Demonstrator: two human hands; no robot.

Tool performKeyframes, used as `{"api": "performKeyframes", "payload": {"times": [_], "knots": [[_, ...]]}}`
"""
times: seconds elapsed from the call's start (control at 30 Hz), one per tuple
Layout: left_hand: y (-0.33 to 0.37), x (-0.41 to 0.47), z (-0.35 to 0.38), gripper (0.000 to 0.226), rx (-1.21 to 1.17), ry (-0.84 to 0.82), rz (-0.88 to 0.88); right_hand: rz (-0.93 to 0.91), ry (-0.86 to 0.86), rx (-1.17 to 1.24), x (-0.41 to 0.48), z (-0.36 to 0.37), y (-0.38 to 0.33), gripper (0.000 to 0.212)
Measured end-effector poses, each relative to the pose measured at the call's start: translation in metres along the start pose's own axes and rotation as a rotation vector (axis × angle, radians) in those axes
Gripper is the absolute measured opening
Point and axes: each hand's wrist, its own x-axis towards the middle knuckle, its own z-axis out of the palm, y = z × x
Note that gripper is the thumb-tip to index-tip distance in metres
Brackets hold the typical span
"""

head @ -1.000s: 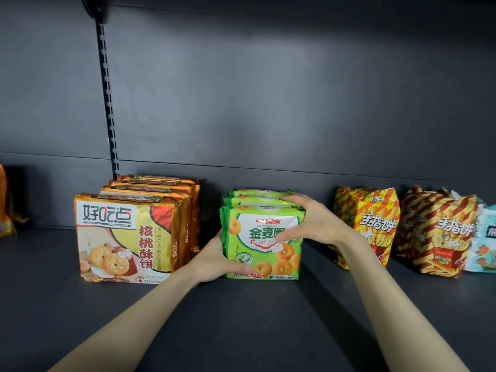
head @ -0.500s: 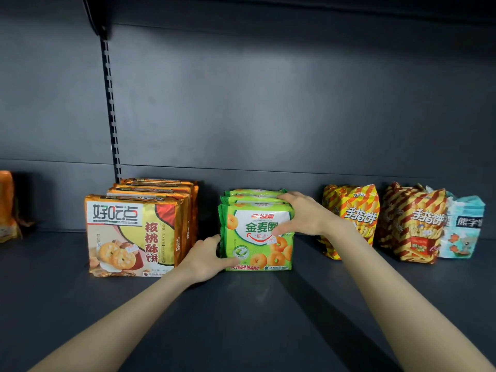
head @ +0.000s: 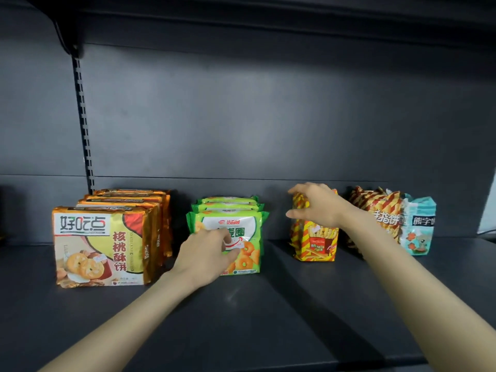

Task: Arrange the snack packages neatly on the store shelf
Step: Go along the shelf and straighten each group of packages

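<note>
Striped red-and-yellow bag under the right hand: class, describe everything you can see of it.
The striped bag is a glossy, crinkly, plastic-looking pouch with diagonal red and yellow stripes. A picture of fries in a red carton is on its front. It stands upright, front towards the camera, on the dark shelf, with a clear gap between it and the green packs on its left. The right hand grips its top, fingers curled over it, hiding the upper front.
</note>
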Motion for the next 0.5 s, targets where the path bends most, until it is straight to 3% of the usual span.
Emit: {"api": "performKeyframes", "payload": {"times": [0.3, 0.5], "knots": [[0.092, 0.036, 0.050, 0.040, -0.184, 0.042, 0.012, -0.008, 0.034, 0.006, -0.021, -0.038, 0.079, 0.057], [0.122, 0.057, 0.091, 0.065, -0.307, -0.034, -0.082, -0.058, 0.022, 0.074, -0.021, -0.032, 0.127, 0.058]]}}
